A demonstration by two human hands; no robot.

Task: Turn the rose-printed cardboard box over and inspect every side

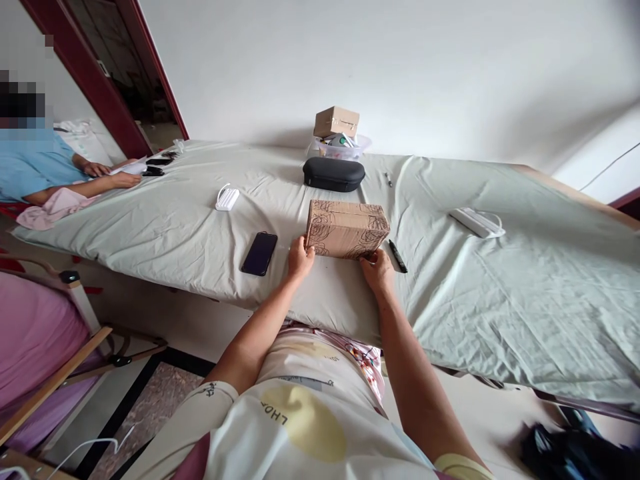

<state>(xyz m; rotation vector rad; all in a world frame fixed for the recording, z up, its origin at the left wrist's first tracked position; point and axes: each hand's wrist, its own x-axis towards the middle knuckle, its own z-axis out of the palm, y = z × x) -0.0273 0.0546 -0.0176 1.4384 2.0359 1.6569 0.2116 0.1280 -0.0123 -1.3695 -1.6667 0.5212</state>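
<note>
A brown cardboard box [347, 227] covered in dark scribbled loops is held between my two hands over the cloth-covered table. My left hand [301, 259] grips its lower left corner, thumb on the near side. At the lower right corner my right hand [379, 270] has its fingers closed on the box, with some fingertips hidden beneath it. Just right of that hand lies a black marker [398, 257]. A dark smartphone [259, 254] rests on the cloth left of my left hand.
Behind the box sit a black zip case [333, 175], a clear plastic tub [367, 143] and another cardboard box [337, 122]. White power banks [228, 198] [477, 223] lie on either side. A small pen [389, 179] is farther back. Another person in a blue sleeve [40, 160] sits at the left end with papers.
</note>
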